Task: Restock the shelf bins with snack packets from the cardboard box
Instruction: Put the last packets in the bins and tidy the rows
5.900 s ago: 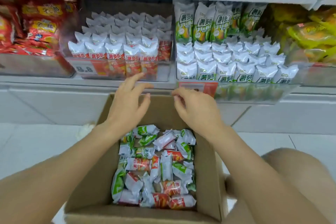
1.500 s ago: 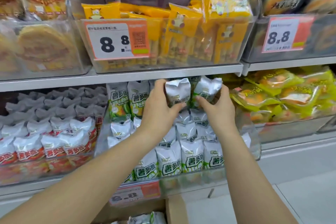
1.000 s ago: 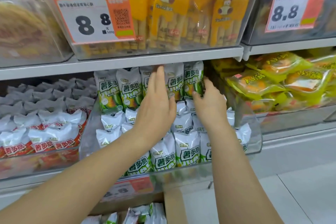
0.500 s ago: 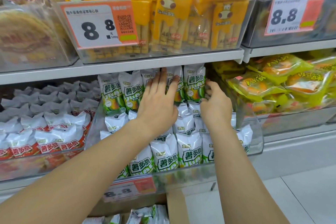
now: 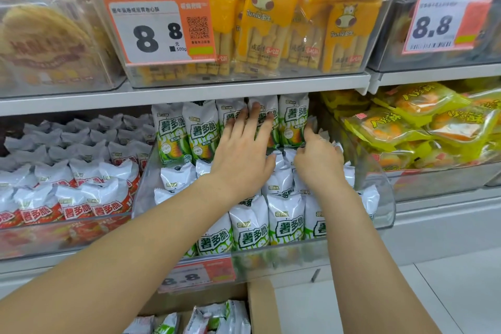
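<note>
Green packets: rows of white-and-green snack packets [image 5: 287, 222] fill the clear shelf bin [image 5: 385, 198] on the lower shelf; a back row [image 5: 200, 130] stands upright against the rear.
Left hand: the left hand [image 5: 244, 154] lies flat with fingers straight and spread, the fingertips [image 5: 254, 110] pressing on the fronts of the upright back-row packets.
Right hand: the right hand [image 5: 318, 160] sits just beside the left, fingers bent down into the packets at the right end of the back row; whether it pinches one I cannot tell.
Arms: both forearms reach up and forward over the bin's front edge.
Cardboard box: the cardboard box [image 5: 260, 304] stands on the floor below the bin, more packets [image 5: 217, 317] showing inside.
Neighbours: red-and-white packets [image 5: 76, 206] fill the bin to the left; yellow packs [image 5: 271, 22] sit on the shelf above.
</note>
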Tool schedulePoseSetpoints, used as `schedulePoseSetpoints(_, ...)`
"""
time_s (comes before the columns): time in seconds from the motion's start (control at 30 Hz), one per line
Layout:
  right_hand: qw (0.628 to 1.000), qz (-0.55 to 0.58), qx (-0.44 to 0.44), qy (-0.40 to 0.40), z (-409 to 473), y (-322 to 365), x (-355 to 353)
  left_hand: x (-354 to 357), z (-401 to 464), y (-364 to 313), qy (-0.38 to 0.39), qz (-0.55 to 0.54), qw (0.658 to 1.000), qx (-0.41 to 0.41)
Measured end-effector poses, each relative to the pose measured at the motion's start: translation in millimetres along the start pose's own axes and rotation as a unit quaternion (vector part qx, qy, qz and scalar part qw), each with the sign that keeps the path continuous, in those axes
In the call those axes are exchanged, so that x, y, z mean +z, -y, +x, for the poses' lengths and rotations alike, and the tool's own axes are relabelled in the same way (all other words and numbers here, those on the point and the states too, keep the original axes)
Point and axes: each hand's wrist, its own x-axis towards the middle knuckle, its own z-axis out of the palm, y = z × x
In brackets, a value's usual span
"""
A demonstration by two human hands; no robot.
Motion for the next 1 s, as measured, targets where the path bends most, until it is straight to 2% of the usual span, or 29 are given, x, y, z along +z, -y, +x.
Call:
schedulePoseSetpoints(0.13,0.999,0.022,-0.012,0.020,5.0,-2.7,-0.4,0.5,-0.3,0.3,0.006,0.006,1.000,0.008)
schedulePoseSetpoints(0.23,0.996,0.078,-0.031,-0.009,3.0,-3.9,0.0,0.4,-1.5,0.4,0.000,0.005,1.000,0.009)
schedulePoseSetpoints(0.3,0.996,0.071,-0.043,-0.019,-0.4,-4.4,1.6,-0.2,-1.8,1.0,0.001,0.005,1.000,0.008)
schedulePoseSetpoints(0.37,0.997,0.067,-0.040,-0.027,-3.0,-4.3,2.6,-1.7,-1.1,1.2,0.014,0.004,1.000,0.011)
schedulePoseSetpoints(0.47,0.989,0.127,-0.027,-0.071,-14.8,2.3,0.7,-12.3,-9.3,0.1,0.030,-0.019,0.999,0.017)
schedulePoseSetpoints(0.57,0.980,0.142,-0.056,-0.127,-44.7,20.1,-4.9,-34.5,-41.7,2.2,0.027,-0.107,0.993,0.041)
schedulePoseSetpoints(0.7,0.959,0.141,-0.188,-0.159,-102.8,51.5,-8.1,-76.1,-128.6,21.6,-0.075,-0.260,0.962,0.020)
schedulePoseSetpoints(0.77,0.949,0.120,-0.258,-0.136,-139.8,64.9,-2.6,-90.4,-179.7,39.1,-0.078,-0.289,0.954,-0.019)
schedulePoseSetpoints(0.87,0.937,0.091,-0.330,-0.070,-201.7,78.4,19.9,-92.2,-255.3,72.1,-0.034,-0.299,0.950,-0.086)
schedulePoseSetpoints(0.93,0.929,0.045,-0.366,0.029,-240.2,85.1,40.7,-82.6,-301.9,91.1,0.012,-0.287,0.947,-0.143)
schedulePoseSetpoints(1.0,0.909,-0.058,-0.381,0.160,-269.1,83.3,70.2,-68.1,-342.5,102.5,0.101,-0.272,0.934,-0.208)
